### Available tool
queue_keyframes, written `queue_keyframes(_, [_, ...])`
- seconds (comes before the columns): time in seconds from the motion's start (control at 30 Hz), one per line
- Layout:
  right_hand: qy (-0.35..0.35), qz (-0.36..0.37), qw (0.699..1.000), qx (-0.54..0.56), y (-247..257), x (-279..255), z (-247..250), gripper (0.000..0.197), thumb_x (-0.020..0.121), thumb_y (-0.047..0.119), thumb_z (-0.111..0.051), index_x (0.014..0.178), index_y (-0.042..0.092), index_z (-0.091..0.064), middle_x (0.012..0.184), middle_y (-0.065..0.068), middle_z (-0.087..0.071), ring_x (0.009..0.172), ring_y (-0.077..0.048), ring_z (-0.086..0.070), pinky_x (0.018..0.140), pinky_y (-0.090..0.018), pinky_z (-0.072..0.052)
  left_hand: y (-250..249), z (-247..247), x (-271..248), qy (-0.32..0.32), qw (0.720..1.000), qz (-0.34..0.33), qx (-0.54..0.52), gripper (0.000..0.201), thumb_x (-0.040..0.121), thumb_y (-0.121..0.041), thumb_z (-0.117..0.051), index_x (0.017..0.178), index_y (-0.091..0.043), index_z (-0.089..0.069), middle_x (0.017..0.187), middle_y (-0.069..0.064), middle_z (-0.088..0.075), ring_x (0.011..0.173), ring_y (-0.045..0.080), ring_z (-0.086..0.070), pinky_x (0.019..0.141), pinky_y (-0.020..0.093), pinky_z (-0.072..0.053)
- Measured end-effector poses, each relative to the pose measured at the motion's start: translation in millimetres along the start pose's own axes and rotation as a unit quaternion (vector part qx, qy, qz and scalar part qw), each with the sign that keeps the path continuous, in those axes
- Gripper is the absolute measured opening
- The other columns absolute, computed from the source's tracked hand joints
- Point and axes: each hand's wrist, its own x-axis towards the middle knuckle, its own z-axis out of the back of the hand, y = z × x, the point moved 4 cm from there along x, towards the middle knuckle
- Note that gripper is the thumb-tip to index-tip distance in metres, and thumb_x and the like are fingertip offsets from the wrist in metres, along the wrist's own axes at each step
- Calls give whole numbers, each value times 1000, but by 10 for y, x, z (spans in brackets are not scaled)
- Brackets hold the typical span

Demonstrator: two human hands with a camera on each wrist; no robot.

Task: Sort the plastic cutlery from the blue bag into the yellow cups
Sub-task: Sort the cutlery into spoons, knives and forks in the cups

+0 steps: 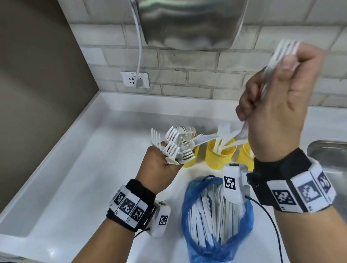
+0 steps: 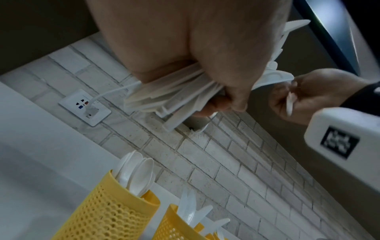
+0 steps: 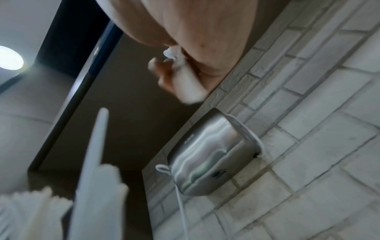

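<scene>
My left hand (image 1: 160,164) grips a bundle of white plastic cutlery (image 1: 175,145), forks, spoons and a knife fanned upward; its handles (image 2: 170,97) stick out below my fist. My right hand (image 1: 276,104), raised high and blurred, holds a white fork (image 1: 285,49) with its tines up. Three yellow cups stand behind: the left cup (image 2: 111,209) holds spoons, the middle cup (image 1: 220,152) holds knives, and the right cup (image 1: 246,155) is partly hidden by my right wrist. The blue bag (image 1: 216,220) stands open in front with several wrapped pieces inside.
A white counter (image 1: 101,156) runs to a raised edge on the left. A steel sink (image 1: 346,181) lies at the right. A steel hand dryer (image 1: 194,16) hangs on the brick wall, its cord plugged into a socket (image 1: 135,79).
</scene>
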Motion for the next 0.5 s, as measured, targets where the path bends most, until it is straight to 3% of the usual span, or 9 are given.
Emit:
queue_keyframes(0.13, [100,-149,977,-112,-447,-110,18,43,111,34,-30,110,11,-66,67,17,-48,60,0,-40,58,-12,-33,-231,38,-28,16,998,-3,-65,13,89,-18,-77,101,-12,-76,93,1,-77,90,18,-73,76,35,-57])
queue_keyframes(0.2, [155,-187,959,-144,-630,-198,12,35,109,16,-38,107,12,-73,61,19,-49,60,0,-43,61,-14,-33,-310,53,-38,18,996,-3,-82,15,89,-19,-78,103,-15,-77,95,-5,-77,92,8,-72,78,26,-55])
queue_keyframes(0.27, [189,-201,952,-136,-737,-278,-9,28,105,3,-45,108,10,-72,65,19,-57,64,2,-50,66,-14,-40,-346,61,-41,24,996,-11,-81,16,89,-19,-76,106,-21,-76,97,-12,-77,93,1,-71,80,15,-51])
queue_keyframes(0.33, [207,-210,951,-96,-777,-354,-39,21,106,1,-48,109,9,-67,77,10,-64,69,-4,-59,67,-19,-49,-361,68,-53,29,997,-9,-70,14,89,-19,-75,97,-30,-72,88,-23,-74,85,-5,-69,75,8,-47])
queue_keyframes(0.4, [228,-223,947,-43,-783,-425,-90,16,106,3,-50,115,10,-62,80,-9,-63,63,-16,-64,60,-31,-54,-348,45,-76,35,997,13,-66,28,89,-12,-75,84,-36,-62,72,-32,-67,71,-13,-63,68,6,-43])
queue_keyframes(0.43, [240,-225,944,-31,-791,-452,-112,17,106,6,-52,117,14,-62,79,-16,-60,56,-20,-62,55,-34,-52,-331,31,-82,44,996,27,-79,31,89,-9,-75,81,-36,-59,67,-31,-66,66,-13,-61,66,6,-43])
queue_keyframes(0.5, [268,-220,937,-34,-831,-501,-148,21,104,8,-58,120,20,-65,79,-26,-57,53,-18,-56,54,-29,-47,-320,25,-73,67,991,30,-115,28,89,-9,-74,76,-29,-61,62,-22,-64,60,-6,-59,62,10,-44])
